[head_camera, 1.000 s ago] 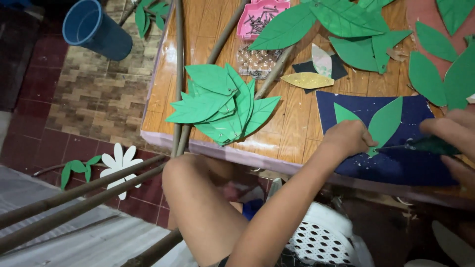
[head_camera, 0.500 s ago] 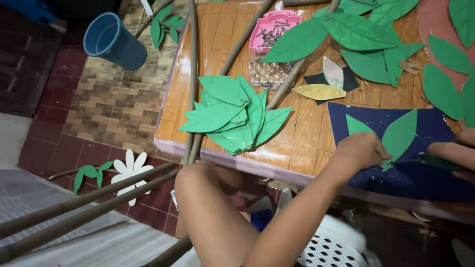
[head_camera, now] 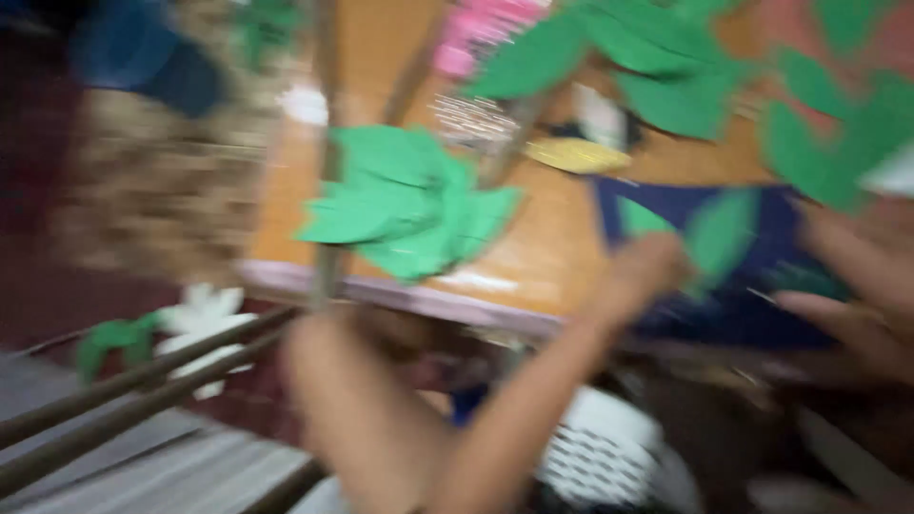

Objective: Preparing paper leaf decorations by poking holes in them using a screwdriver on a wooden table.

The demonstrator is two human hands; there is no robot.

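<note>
Two hands work at a dark blue sheet point(head_camera: 733, 305) near the wooden table's point(head_camera: 552, 247) front edge. Left hand point(head_camera: 647, 271) pinches a green leaf cutout point(head_camera: 719, 233) on it; right hand point(head_camera: 857, 286) rests alongside, grip unreadable through blur. Green leaf pile point(head_camera: 409, 205) lies left; yellow leaf point(head_camera: 576, 155) behind.

Green paper leaf point(head_camera: 719, 233) on a dark blue sheet point(head_camera: 733, 305) at the edge of a wooden table point(head_camera: 533, 257).

The leaf, pointed and flat, lies on the sheet's upper part with a smaller green piece point(head_camera: 640, 217) just beside it. The sheet lies flat near the table's front edge. The frame is heavily blurred; finer detail cannot be made out.
</note>
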